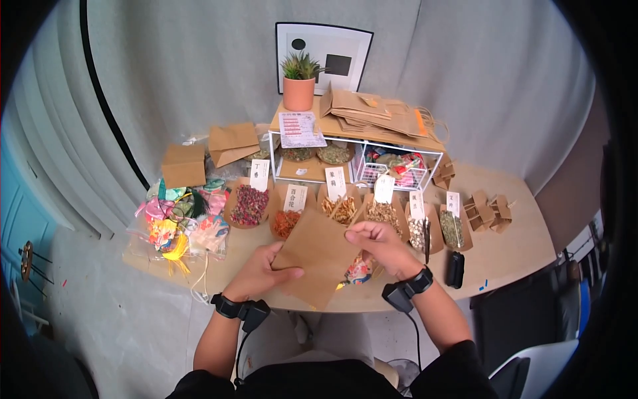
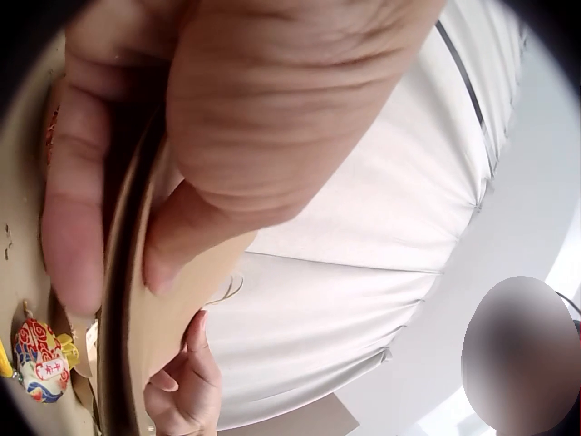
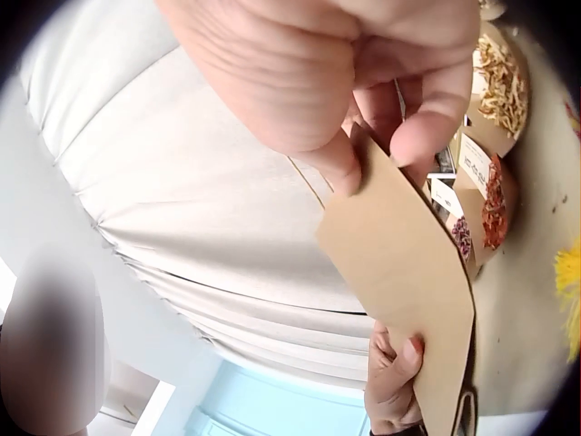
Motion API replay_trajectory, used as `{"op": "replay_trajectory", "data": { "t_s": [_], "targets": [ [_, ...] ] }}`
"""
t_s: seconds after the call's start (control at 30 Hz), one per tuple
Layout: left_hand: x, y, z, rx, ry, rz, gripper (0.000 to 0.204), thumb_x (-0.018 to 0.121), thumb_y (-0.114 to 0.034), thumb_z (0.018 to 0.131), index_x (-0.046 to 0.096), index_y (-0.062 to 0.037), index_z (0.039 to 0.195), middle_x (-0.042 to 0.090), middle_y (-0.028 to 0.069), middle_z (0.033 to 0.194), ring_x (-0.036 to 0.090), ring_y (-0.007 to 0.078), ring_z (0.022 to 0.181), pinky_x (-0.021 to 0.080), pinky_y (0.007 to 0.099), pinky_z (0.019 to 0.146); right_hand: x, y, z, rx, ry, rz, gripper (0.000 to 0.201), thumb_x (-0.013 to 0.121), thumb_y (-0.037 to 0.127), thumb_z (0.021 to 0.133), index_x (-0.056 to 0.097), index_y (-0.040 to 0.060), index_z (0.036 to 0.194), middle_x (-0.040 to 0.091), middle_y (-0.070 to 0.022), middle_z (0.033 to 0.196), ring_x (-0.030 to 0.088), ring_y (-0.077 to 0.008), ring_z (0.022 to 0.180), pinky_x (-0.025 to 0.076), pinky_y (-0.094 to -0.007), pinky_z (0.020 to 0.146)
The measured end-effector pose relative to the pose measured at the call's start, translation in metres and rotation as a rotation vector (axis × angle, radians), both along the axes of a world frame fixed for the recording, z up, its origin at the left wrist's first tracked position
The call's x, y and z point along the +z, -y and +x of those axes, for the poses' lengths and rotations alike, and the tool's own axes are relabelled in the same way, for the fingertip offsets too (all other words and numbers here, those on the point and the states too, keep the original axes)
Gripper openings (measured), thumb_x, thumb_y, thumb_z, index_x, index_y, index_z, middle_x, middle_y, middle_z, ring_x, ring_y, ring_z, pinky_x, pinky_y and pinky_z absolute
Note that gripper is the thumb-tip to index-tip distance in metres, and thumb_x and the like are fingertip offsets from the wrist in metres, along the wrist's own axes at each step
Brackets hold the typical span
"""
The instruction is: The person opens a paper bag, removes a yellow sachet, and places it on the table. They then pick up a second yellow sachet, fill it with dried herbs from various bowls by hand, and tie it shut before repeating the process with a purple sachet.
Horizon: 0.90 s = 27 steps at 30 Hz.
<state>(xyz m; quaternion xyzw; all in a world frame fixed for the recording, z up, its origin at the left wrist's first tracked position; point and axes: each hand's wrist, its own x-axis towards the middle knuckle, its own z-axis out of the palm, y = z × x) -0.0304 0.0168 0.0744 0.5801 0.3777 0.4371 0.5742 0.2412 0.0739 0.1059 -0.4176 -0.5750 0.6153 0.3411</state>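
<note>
- A brown kraft-paper bag (image 1: 316,259), plain and matt, is held up off the table between the two hands, in front of the body and above the table's near edge.
- From the head view its broad face shows as a tilted four-sided panel, one corner pointing down toward the lap; no print shows on it.
- The wrist views show its edge: two layers of paper lie close together, a dark narrow gap between them, and the face is smooth with a slight bend.
- The left hand (image 1: 262,271) pinches the bag's left side, thumb flat on the near face and fingers behind.
- The right hand (image 1: 380,245) pinches the upper right corner between thumb and finger; how its remaining fingers lie I cannot tell.
- Partly hidden beneath the bag, a patterned sachet (image 2: 41,359) in red, blue and yellow lies on the table (image 1: 522,229).
- Just beyond, a row of card trays holds dried stuff: dark pink buds (image 1: 250,203), orange shreds (image 1: 287,223), pale strips, chips and green leaf, with white labels (image 1: 294,199).
- To the left lies a heap of bright pouches (image 1: 176,226).
- Behind, a shelf (image 1: 331,131) carries flat brown bags (image 1: 372,114) and a potted plant (image 1: 298,93).
</note>
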Motion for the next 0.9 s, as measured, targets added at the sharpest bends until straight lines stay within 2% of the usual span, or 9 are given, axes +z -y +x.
{"op": "replay_trajectory", "data": {
  "t_s": [0.1, 0.17, 0.27, 0.43, 0.57, 0.7, 0.73, 0.83, 0.9],
  "targets": [
    [-0.004, -0.006, 0.000, 0.241, 0.217, -0.078, 0.044, 0.066, -0.010, 0.092, 0.050, 0.0014, 0.131, 0.069, 0.0084, 0.104, 0.068, 0.0122, 0.083, 0.055, 0.0253, 0.067, 0.005, -0.016, 0.003, -0.014, -0.013, -0.005, 0.022, 0.067, 0.025, 0.094, 0.071, 0.0044, 0.099, 0.071, -0.0001, 0.088, 0.062, -0.0035, 0.069, 0.048, -0.0193, 0.057],
    [-0.015, -0.009, -0.002, 0.421, 0.420, -0.153, 0.042, 0.064, -0.015, 0.095, 0.050, 0.0008, 0.131, 0.071, 0.0110, 0.099, 0.068, 0.0132, 0.077, 0.055, 0.0246, 0.064, 0.013, -0.024, -0.003, -0.168, -0.069, 0.018, 0.020, 0.065, 0.022, 0.095, 0.071, 0.0035, 0.098, 0.070, -0.0003, 0.085, 0.060, -0.0046, 0.065, 0.048, -0.0187, 0.056],
    [-0.022, -0.001, 0.002, 0.538, 0.536, -0.161, 0.039, 0.061, -0.022, 0.097, 0.050, 0.0004, 0.128, 0.071, 0.0133, 0.089, 0.067, 0.0140, 0.069, 0.055, 0.0251, 0.060, 0.029, -0.063, 0.006, -0.359, -0.237, 0.130, 0.017, 0.062, 0.018, 0.096, 0.070, 0.0036, 0.096, 0.069, -0.0004, 0.083, 0.059, -0.0052, 0.062, 0.048, -0.0182, 0.053],
    [-0.079, 0.014, -0.008, 0.670, 0.380, -0.140, 0.029, 0.061, -0.018, 0.097, 0.055, 0.0008, 0.118, 0.069, 0.0111, 0.082, 0.063, 0.0103, 0.065, 0.050, 0.0227, 0.054, 0.065, -0.190, 0.055, -0.689, -0.536, 0.199, 0.010, 0.062, 0.013, 0.095, 0.063, 0.0043, 0.093, 0.063, -0.0004, 0.084, 0.059, -0.0072, 0.065, 0.053, -0.0163, 0.054],
    [-0.111, 0.024, -0.005, 0.680, 0.242, -0.001, 0.019, 0.061, -0.012, 0.097, 0.059, 0.0013, 0.110, 0.068, 0.0058, 0.078, 0.058, 0.0060, 0.063, 0.045, 0.0200, 0.054, 0.065, -0.283, 0.080, -0.761, -0.451, 0.236, 0.011, 0.062, 0.009, 0.094, 0.061, -0.0005, 0.099, 0.063, -0.0065, 0.094, 0.063, -0.0128, 0.071, 0.059, -0.0195, 0.058],
    [-0.107, 0.023, -0.003, 0.686, 0.127, 0.033, 0.013, 0.062, -0.010, 0.096, 0.063, 0.0018, 0.102, 0.067, 0.0014, 0.076, 0.057, 0.0032, 0.066, 0.044, 0.0179, 0.059, 0.068, -0.311, 0.071, -0.674, -0.297, 0.181, 0.015, 0.060, 0.005, 0.094, 0.059, -0.0047, 0.106, 0.063, -0.0092, 0.098, 0.064, -0.0161, 0.076, 0.061, -0.0209, 0.059],
    [-0.106, 0.023, -0.004, 0.678, 0.131, 0.031, 0.013, 0.062, -0.010, 0.095, 0.063, 0.0018, 0.101, 0.067, 0.0013, 0.076, 0.057, 0.0030, 0.067, 0.045, 0.0179, 0.059, 0.072, -0.306, 0.065, -0.732, -0.146, 0.235, 0.022, 0.067, 0.008, 0.090, 0.061, -0.0064, 0.105, 0.065, -0.0130, 0.099, 0.066, -0.0183, 0.084, 0.059, -0.0242, 0.055],
    [-0.105, 0.027, -0.004, 0.660, 0.131, 0.033, 0.013, 0.063, -0.010, 0.095, 0.064, 0.0019, 0.100, 0.067, 0.0013, 0.075, 0.057, 0.0027, 0.067, 0.045, 0.0179, 0.059, 0.112, -0.246, 0.043, -0.734, 0.572, 0.330, 0.037, 0.073, 0.019, 0.084, 0.063, -0.0103, 0.105, 0.068, -0.0196, 0.100, 0.067, -0.0233, 0.091, 0.057, -0.0339, 0.064],
    [-0.104, 0.027, -0.002, 0.660, 0.116, 0.048, 0.013, 0.063, -0.010, 0.095, 0.064, 0.0021, 0.099, 0.066, 0.0013, 0.074, 0.057, 0.0025, 0.066, 0.045, 0.0181, 0.059, 0.083, -0.268, 0.062, -0.818, 0.787, 0.689, 0.044, 0.074, 0.026, 0.081, 0.065, -0.0102, 0.105, 0.068, -0.0226, 0.100, 0.067, -0.0258, 0.095, 0.055, -0.0378, 0.072]
  ]
}}
